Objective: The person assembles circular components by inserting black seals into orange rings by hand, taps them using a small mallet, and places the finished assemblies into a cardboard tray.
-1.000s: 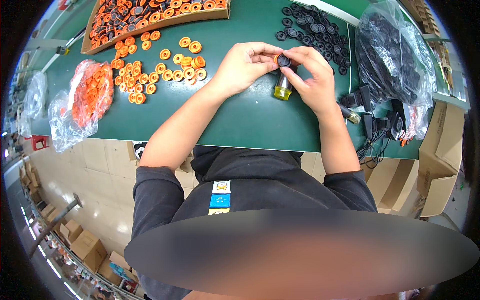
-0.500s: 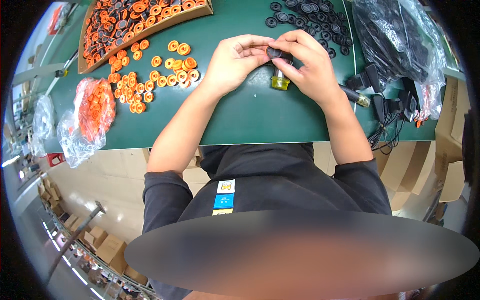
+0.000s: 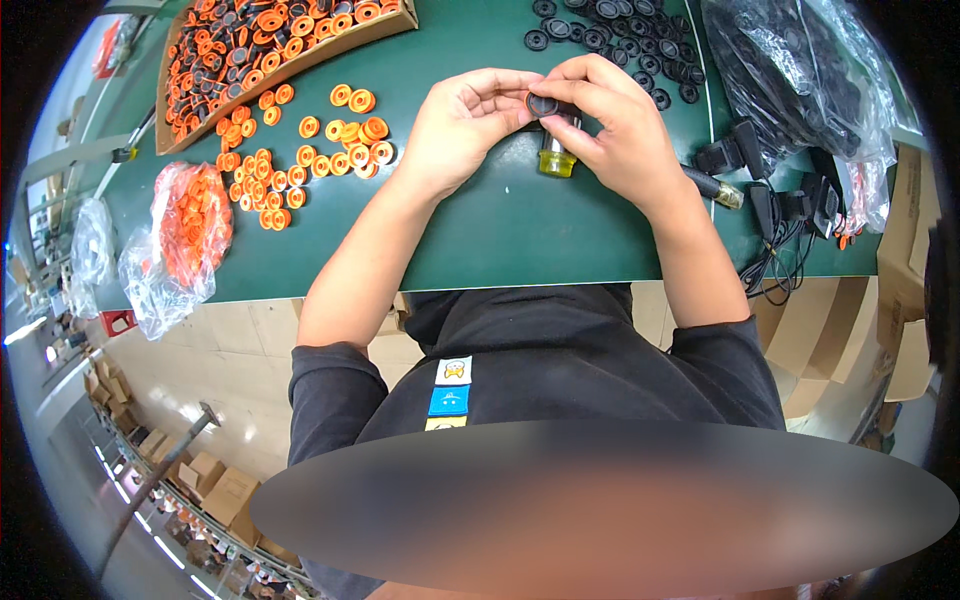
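Between my two hands, above the green table, is a small round wheel-like piece (image 3: 542,105) with a black face and a thin orange edge. My left hand (image 3: 462,122) pinches its left side with closed fingertips. On its other side, the thumb and fingers of my right hand (image 3: 612,122) are closed on it. Beneath my right hand a tool with a clear yellow end (image 3: 556,163) is on the table; most of it is hidden. Loose orange wheels (image 3: 360,130) lie left of my left hand, and loose black discs (image 3: 640,45) lie beyond my right hand.
A cardboard tray (image 3: 290,68) of orange-and-black pieces fills the far left. Nearer stands a plastic bag (image 3: 190,225) of orange parts. At right are a large clear bag (image 3: 800,80) of black parts, a dark-handled tool (image 3: 712,187), and adapters with coiled black cables (image 3: 775,250).
The view has shifted slightly. Both hands keep their grip on the piece, which has tilted a little, so its orange edge shows on the left.
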Motion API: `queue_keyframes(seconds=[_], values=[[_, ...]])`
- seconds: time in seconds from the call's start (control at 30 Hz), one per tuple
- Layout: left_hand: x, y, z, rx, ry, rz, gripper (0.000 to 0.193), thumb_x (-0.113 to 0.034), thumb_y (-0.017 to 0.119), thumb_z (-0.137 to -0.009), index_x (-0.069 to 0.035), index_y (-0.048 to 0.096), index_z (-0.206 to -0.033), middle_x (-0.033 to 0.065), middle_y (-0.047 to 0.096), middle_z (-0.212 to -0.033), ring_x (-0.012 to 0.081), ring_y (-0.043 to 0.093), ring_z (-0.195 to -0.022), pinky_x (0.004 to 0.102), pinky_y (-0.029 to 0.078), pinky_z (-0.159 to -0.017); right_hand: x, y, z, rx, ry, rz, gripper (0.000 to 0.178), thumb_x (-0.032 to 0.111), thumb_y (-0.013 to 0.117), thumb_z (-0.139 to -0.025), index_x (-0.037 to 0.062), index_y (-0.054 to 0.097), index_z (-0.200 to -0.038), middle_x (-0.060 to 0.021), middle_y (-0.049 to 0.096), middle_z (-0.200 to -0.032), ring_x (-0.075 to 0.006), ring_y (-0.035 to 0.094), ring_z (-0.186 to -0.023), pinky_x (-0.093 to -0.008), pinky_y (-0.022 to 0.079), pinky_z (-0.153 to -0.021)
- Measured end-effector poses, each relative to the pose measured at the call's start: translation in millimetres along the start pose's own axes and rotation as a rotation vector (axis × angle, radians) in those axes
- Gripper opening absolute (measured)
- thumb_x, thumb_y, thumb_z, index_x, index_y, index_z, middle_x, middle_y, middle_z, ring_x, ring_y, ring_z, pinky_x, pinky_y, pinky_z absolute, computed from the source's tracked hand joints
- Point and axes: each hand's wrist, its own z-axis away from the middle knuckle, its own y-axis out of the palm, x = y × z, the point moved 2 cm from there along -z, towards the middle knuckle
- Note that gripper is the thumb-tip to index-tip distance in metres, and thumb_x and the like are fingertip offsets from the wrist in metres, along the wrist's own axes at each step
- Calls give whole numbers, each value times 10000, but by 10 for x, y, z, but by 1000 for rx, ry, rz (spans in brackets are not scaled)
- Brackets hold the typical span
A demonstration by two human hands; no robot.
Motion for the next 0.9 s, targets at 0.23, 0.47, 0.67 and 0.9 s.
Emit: queue_keyframes(seconds=[0.23, 0.47, 0.67, 0.9], values=[[-26, 10, 12, -19, 45, 21, 358, 23, 631, -915, 63, 576, -1266, 120, 671, -1127, 139, 649, -1010, 266, 528, -933, 35, -14, -18, -9, -2, 0, 298, 44, 764, -769, 54, 704, -1061, -92, 641, -1002, -263, 650, -921, -340, 539, -794], [-6, 27, 1, -62, 55, -39, 296, -63, 659, -938, 56, 606, -1205, 113, 678, -1099, 138, 645, -997, 263, 518, -928, 16, 14, -13, 13, -18, 17, 295, 41, 762, -762, 48, 698, -1050, -91, 644, -1004, -274, 653, -916, -343, 539, -790], [22, 16, 0, -77, 58, -60, 300, -69, 651, -940, 57, 602, -1207, 104, 686, -1117, 141, 646, -1016, 272, 505, -933, -6, 37, -8, 20, -21, 20, 336, 37, 763, -753, 48, 693, -1081, -104, 646, -1013, -275, 653, -920, -341, 537, -790], [-13, 34, 20, -102, 156, -110, 261, -16, 618, -948, 54, 607, -1198, 101, 684, -1104, 144, 647, -1023, 279, 511, -930, -110, 92, 28, -88, 277, -413, 326, 67, 756, -832, -9, 683, -1141, -66, 648, -983, -133, 648, -918, -265, 552, -813]])
